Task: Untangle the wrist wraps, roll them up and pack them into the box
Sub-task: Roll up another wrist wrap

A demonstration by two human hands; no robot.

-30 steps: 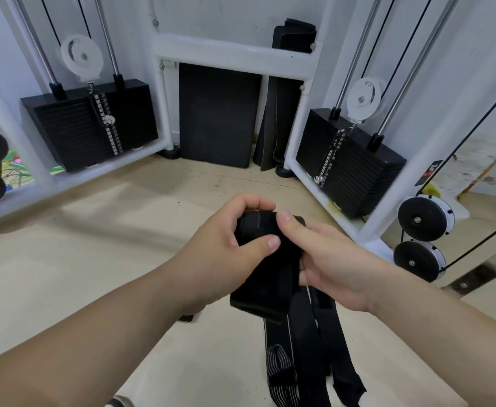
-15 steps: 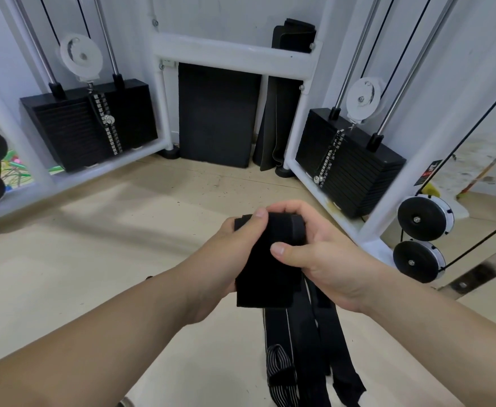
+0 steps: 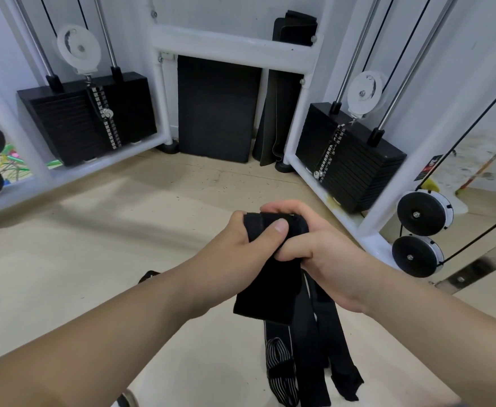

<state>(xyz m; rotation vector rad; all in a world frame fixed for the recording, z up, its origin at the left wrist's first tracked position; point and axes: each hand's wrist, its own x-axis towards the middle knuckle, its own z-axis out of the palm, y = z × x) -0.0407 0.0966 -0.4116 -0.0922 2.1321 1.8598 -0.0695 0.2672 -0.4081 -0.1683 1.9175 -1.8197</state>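
Together, both hands clutched a black wrist wrap (image 3: 265, 284) at chest height. Curled fingers of the left hand (image 3: 240, 245) pinched its rolled top, thumb pressed across the front. Beside it, touching, the right hand (image 3: 311, 245) gripped the same roll. Below the hands, more wraps (image 3: 308, 362) dangled in loose strands above the floor (image 3: 94, 245).

wrist wraps (image 3: 273, 289) blk, one white-striped | floor (image 3: 94, 245) beige | frame (image 3: 232, 48) white

Matt black cloth wrist wraps (image 3: 273, 289), glossy white metal frame (image 3: 232, 48)
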